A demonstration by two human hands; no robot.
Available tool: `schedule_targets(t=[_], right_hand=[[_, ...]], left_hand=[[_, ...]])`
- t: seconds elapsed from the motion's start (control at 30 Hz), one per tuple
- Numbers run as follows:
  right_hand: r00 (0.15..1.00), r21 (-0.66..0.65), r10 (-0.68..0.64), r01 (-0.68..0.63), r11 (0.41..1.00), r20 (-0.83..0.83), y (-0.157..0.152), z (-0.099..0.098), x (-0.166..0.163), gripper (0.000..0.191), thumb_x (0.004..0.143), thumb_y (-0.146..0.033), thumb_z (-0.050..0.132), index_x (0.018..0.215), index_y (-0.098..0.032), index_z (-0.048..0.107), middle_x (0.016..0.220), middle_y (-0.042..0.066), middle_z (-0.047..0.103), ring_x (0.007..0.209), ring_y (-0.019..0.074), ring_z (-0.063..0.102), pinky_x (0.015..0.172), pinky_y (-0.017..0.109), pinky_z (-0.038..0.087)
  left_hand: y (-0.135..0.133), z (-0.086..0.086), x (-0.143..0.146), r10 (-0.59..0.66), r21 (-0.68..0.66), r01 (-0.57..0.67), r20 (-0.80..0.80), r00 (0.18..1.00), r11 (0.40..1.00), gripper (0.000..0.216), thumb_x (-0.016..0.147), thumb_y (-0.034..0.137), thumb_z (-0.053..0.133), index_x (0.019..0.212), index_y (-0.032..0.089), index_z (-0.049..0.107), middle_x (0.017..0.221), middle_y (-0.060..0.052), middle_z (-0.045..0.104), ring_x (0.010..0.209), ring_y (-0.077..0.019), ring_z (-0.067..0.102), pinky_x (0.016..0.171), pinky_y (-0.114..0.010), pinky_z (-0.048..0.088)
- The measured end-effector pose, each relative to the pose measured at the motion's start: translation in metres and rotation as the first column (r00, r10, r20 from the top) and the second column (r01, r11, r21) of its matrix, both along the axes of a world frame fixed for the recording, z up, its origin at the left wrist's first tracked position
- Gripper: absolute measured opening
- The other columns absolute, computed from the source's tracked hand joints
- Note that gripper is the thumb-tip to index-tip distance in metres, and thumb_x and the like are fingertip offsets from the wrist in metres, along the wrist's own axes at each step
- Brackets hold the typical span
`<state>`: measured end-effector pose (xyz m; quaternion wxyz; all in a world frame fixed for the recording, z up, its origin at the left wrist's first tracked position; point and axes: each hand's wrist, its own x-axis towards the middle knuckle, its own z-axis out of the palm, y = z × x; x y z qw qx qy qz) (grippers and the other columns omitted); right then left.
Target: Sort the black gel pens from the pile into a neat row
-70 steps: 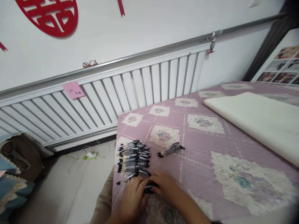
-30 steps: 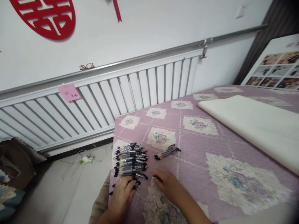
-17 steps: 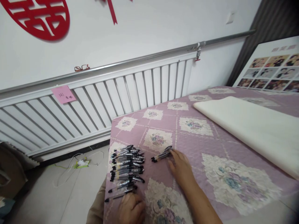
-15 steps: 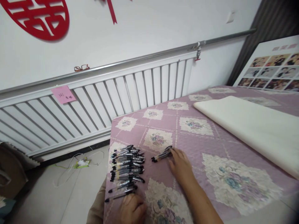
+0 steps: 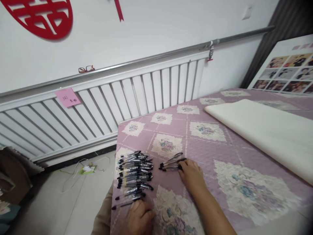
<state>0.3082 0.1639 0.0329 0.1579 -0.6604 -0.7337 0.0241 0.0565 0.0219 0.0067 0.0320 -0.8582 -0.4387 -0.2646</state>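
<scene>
A pile of black-capped clear pens (image 5: pixel 135 171) lies side by side along the left edge of the table. Close to its near end, my left hand (image 5: pixel 140 217) rests on the cloth with fingers curled. The lowest pen (image 5: pixel 123 205) runs up to those fingers; whether they grip anything is hidden. To the right of the pile, a small group of similar pens (image 5: pixel 171 163) lies slightly fanned out. My right hand (image 5: pixel 193 178) has its fingertips closed on the capped end of the nearest pen (image 5: pixel 171 168) of that group.
A purple floral tablecloth (image 5: pixel 168 130) covers the table. On the right lies a folded cream sheet (image 5: pixel 266 127), with a photo board (image 5: pixel 286 68) behind. A white radiator (image 5: pixel 146 91) stands along the wall. Below on the floor is a power strip (image 5: pixel 87 169) with cables.
The small group of pens under my right hand has spread from a tight bundle into separate pens. My right hand has shifted slightly toward me. My left hand stays by the pile.
</scene>
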Motion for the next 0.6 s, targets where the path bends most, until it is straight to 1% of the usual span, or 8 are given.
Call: schedule_targets(t=[0.1,0.13,0.27,0.33,0.43,0.47,0.53,0.6], right_hand=[[1.0,0.004,0.017,-0.017,1.0,0.0,-0.003,-0.001,0.001,0.021,0.083,-0.02,0.058,0.103,-0.022,0.063,0.107,0.008,0.062,0.105,0.0261,0.052,0.081,0.035,0.036],[1.0,0.003,0.023,-0.023,1.0,-0.001,-0.004,-0.002,0.002,0.021,0.083,-0.019,0.058,0.103,-0.022,0.062,0.107,0.008,0.062,0.105,0.0261,0.052,0.081,0.035,0.036],[0.999,0.025,0.046,-0.045,0.999,-0.019,-0.006,-0.006,0.005,0.025,0.082,-0.016,0.055,0.105,-0.022,0.06,0.108,0.008,0.063,0.104,0.026,0.054,0.083,0.036,0.035],[0.997,0.043,0.066,-0.064,0.997,-0.035,-0.007,-0.008,0.007,0.025,0.082,-0.016,0.055,0.105,-0.023,0.062,0.107,0.008,0.064,0.102,0.0262,0.055,0.084,0.037,0.036],[0.993,0.076,0.09,-0.084,0.994,-0.072,-0.008,-0.008,0.011,0.019,0.082,-0.019,0.054,0.096,-0.024,0.065,0.099,0.007,0.066,0.098,0.0264,0.057,0.084,0.039,0.037],[0.989,0.098,0.103,-0.093,0.991,-0.102,-0.009,-0.007,0.012,0.017,0.082,-0.02,0.054,0.094,-0.024,0.066,0.097,0.007,0.066,0.097,0.0265,0.057,0.084,0.04,0.038],[0.961,0.144,0.181,-0.153,0.978,-0.209,-0.011,-0.004,0.014,0.019,0.084,-0.023,0.052,0.097,-0.024,0.065,0.097,0.008,0.067,0.095,0.0258,0.058,0.084,0.039,0.041],[0.889,0.156,0.289,-0.249,0.956,-0.355,-0.015,-0.001,0.013,0.021,0.086,-0.025,0.048,0.1,-0.023,0.064,0.098,0.008,0.067,0.095,0.0242,0.059,0.083,0.036,0.044]], left_hand=[[-0.002,0.004,0.001,0.032,0.014,-0.032,-0.015,0.999,0.999,0.024,0.081,0.009,0.048,0.093,0.024,0.061,0.083,-0.001,0.062,0.074,-0.0146,0.056,0.065,-0.023,0.045],[-0.002,0.008,0.001,0.038,0.015,-0.037,-0.033,0.999,0.999,0.023,0.08,0.009,0.049,0.093,0.024,0.061,0.083,0.0,0.062,0.074,-0.0146,0.057,0.065,-0.023,0.045],[-0.005,0.025,0.001,0.035,-0.049,-0.042,-0.145,0.989,0.998,0.024,0.081,0.012,0.051,0.099,0.025,0.061,0.092,0.0,0.065,0.08,-0.0155,0.059,0.069,-0.024,0.048],[-0.006,0.031,0.002,0.037,-0.046,-0.044,-0.147,0.988,0.998,0.023,0.082,0.012,0.051,0.098,0.025,0.061,0.092,0.0,0.065,0.079,-0.0153,0.06,0.068,-0.024,0.049],[-0.006,0.032,0.004,0.043,-0.041,-0.048,-0.125,0.991,0.998,0.022,0.082,0.012,0.05,0.097,0.024,0.061,0.089,-0.001,0.065,0.078,-0.0156,0.06,0.068,-0.025,0.049],[-0.007,0.032,0.004,0.04,-0.039,-0.045,-0.115,0.993,0.998,0.022,0.082,0.011,0.05,0.097,0.024,0.061,0.089,-0.001,0.066,0.078,-0.0157,0.06,0.068,-0.026,0.05],[-0.007,0.032,0.004,0.039,-0.024,-0.041,-0.091,0.995,0.999,0.023,0.082,0.011,0.049,0.099,0.022,0.061,0.089,-0.002,0.066,0.079,-0.0161,0.061,0.069,-0.026,0.051],[-0.008,0.033,0.003,0.048,0.019,-0.047,-0.07,0.996,0.999,0.028,0.081,0.01,0.047,0.103,0.021,0.061,0.094,-0.004,0.066,0.085,-0.0172,0.061,0.074,-0.028,0.052]])
